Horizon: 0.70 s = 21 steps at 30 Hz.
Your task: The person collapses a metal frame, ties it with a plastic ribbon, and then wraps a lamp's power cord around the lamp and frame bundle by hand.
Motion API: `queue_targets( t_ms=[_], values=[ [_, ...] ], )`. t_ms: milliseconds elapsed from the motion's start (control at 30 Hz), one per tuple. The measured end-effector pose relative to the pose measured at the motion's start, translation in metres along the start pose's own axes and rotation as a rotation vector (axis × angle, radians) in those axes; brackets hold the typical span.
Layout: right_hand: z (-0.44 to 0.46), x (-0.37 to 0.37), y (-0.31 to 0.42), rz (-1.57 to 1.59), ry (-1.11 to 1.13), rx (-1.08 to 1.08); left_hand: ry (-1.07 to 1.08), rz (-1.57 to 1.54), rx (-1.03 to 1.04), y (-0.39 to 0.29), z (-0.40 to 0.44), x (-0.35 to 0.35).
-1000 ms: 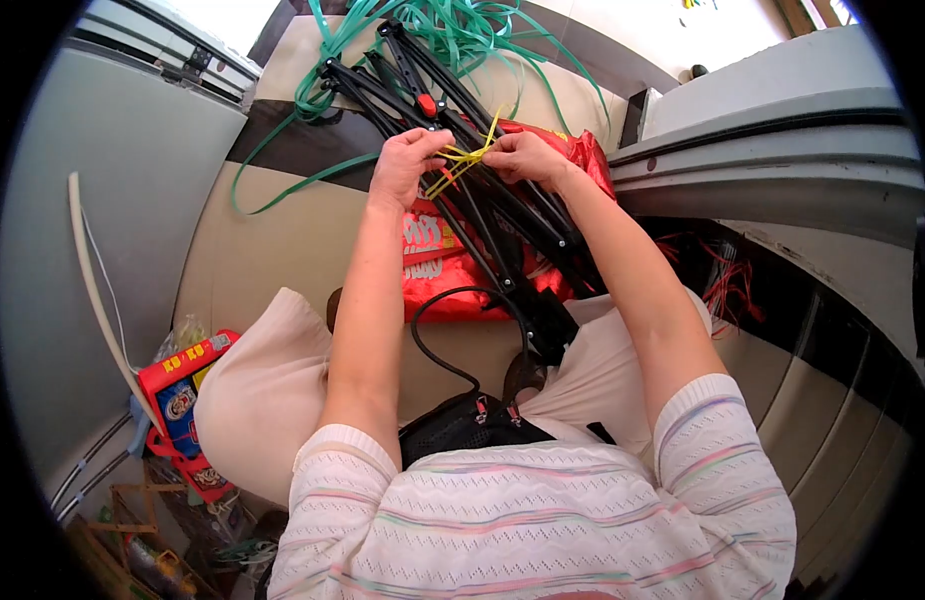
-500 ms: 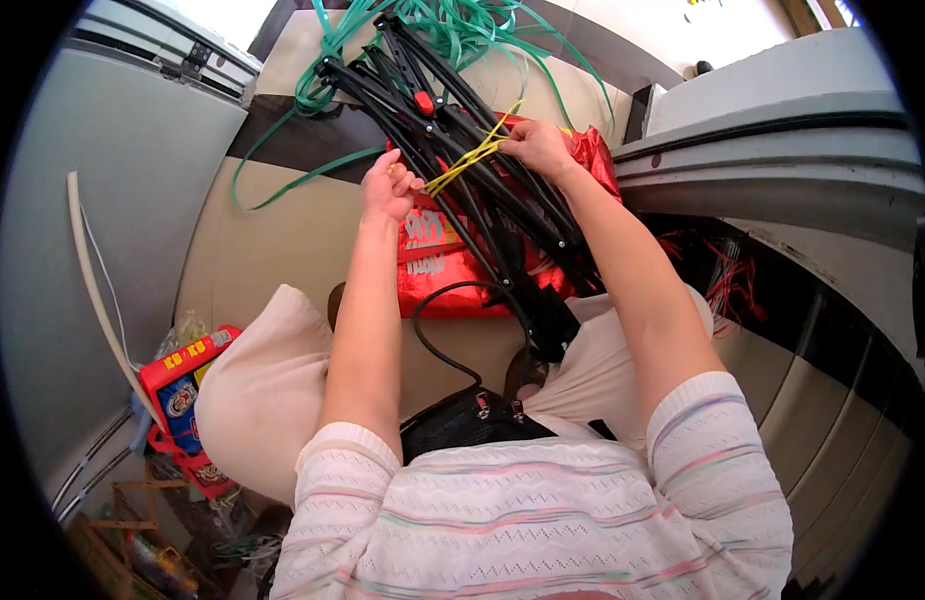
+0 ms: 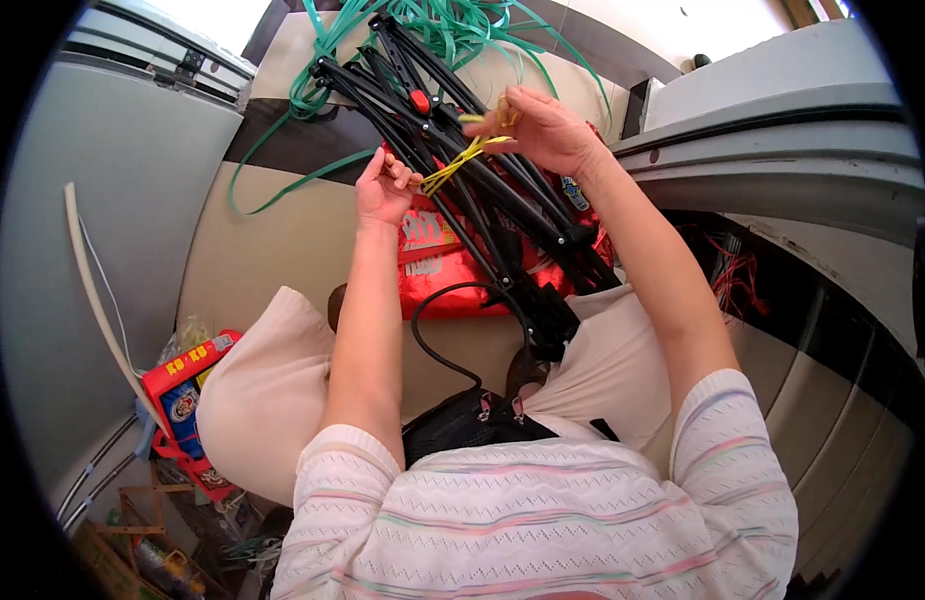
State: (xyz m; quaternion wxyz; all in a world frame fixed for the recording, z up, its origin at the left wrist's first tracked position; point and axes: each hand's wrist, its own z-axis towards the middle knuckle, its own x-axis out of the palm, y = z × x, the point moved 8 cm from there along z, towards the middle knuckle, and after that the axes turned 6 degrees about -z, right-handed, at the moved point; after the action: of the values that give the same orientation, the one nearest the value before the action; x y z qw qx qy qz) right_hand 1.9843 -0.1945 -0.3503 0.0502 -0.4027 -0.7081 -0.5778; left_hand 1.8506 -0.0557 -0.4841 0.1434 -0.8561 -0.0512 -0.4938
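Observation:
A folded black metal frame point(image 3: 512, 204) with a red button point(image 3: 420, 101) lies slantwise in front of me. Yellow cord point(image 3: 452, 172) crosses over its tubes. My left hand point(image 3: 386, 190) is at the frame's left side, fingers curled in a pinch on one end of the cord. On the other side, above the tubes, my right hand point(image 3: 548, 132) has a loose yellow length between its thumb and fingers; it is slightly blurred there. Beneath the frame lies a shiny red bag point(image 3: 432, 285) with white lettering, partly hidden by the tubes.
Green plastic strapping point(image 3: 452, 38) is heaped beyond the frame. A grey door panel point(image 3: 117, 190) stands to the left, a grey metal rail point(image 3: 772, 135) to the right. A red and blue package point(image 3: 187, 395) sits by my left knee. A black bag point(image 3: 462, 430) rests on my lap.
My right hand has turned and lifted slightly, its fingers spreading more, with a loose yellow length now at its fingertips. My left hand stays nearly in place. The red bag's right part has sunk lower.

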Motion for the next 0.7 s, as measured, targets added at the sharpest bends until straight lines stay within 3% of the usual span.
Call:
queue_targets(
  t_ms=[67,200,300,367,467,500,567,600,633,700],
  values=[
    [0.005,-0.016,-0.011,0.02,-0.051,0.001,-0.007,0.009,-0.013,0.001,0.0,-0.004],
    [-0.006,-0.077,-0.024,-0.001,-0.404,0.046,-0.056,0.011,-0.081,0.007,0.011,-0.028],
    [-0.01,-0.088,-0.03,-0.039,-0.497,0.044,-0.145,0.023,-0.053,0.004,0.012,-0.039],
    [-0.012,-0.086,-0.029,-0.05,-0.493,0.038,-0.172,-0.001,-0.036,0.004,0.013,-0.043],
    [-0.013,-0.09,-0.024,-0.072,-0.417,0.017,-0.093,0.21,0.02,-0.012,0.004,-0.006],
    [-0.013,-0.085,-0.016,-0.105,-0.4,0.004,0.115,0.21,-0.065,-0.017,0.013,-0.004],
    [-0.012,-0.073,-0.002,-0.178,-0.382,-0.023,0.027,0.353,0.021,-0.022,-0.002,0.035],
    [-0.012,-0.064,0.002,-0.265,-0.359,-0.013,-0.015,0.425,0.067,-0.028,-0.01,0.056],
    [-0.012,-0.054,0.007,-0.355,-0.331,-0.004,0.113,0.497,0.072,-0.028,-0.013,0.075],
    [-0.012,-0.033,0.014,-0.562,-0.232,0.006,0.154,0.784,0.109,-0.024,-0.014,0.103]
  ],
)
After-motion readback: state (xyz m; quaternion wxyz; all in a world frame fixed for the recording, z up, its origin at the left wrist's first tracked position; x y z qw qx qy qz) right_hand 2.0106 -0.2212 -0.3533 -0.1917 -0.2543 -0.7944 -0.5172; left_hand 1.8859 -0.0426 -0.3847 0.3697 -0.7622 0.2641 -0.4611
